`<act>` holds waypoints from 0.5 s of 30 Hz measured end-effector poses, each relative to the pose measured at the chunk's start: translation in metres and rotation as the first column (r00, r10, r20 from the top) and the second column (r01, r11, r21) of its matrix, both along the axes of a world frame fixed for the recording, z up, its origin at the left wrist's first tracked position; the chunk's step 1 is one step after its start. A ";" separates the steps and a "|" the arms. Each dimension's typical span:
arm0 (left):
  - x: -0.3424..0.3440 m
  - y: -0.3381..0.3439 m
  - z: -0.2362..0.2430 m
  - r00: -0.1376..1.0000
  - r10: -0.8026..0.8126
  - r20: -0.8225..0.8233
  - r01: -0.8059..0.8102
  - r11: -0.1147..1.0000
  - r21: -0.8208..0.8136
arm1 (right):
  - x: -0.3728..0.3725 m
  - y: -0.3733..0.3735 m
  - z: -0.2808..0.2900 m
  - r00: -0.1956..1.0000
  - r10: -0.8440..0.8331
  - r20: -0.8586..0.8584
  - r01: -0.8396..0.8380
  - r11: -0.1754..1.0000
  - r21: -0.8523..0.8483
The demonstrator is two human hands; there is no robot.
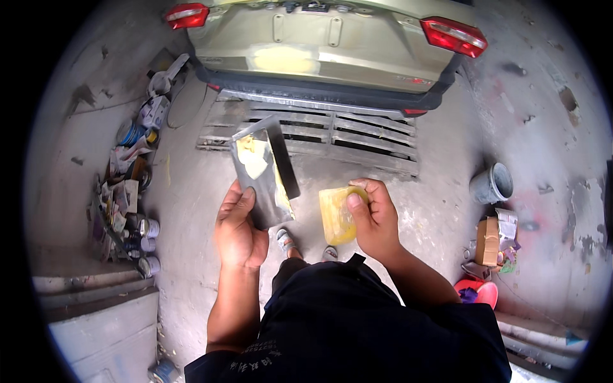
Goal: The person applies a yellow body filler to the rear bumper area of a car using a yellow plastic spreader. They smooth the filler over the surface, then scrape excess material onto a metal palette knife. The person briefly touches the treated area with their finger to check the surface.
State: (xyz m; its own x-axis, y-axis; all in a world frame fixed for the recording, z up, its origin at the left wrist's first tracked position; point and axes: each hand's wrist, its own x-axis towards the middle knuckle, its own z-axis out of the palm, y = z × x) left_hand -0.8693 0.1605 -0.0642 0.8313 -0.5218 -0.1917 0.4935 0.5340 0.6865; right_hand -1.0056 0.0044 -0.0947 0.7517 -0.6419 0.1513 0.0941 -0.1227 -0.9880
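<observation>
At ten o'clock from view centre, find grey metal plate [264, 182] bearing pale putty [255, 163], gripped in left hand [239, 230]. At four o'clock, find yellow spreader [335, 217] pinched in right hand [378, 220]. Note possible putty loss onto floor [185, 210] from excessive tilt or slackened grip.

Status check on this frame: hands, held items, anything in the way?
Left hand holding grey board, pale yellow paste on it. Right hand gripping yellow spreader. Nothing visible blocking either; floor grate and car ahead.
</observation>
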 end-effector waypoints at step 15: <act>0.050 0.164 -0.037 0.908 0.410 -0.087 -0.406 0.912 0.056 | 0.105 0.063 -0.030 0.864 0.502 -0.031 -0.459 0.812 0.361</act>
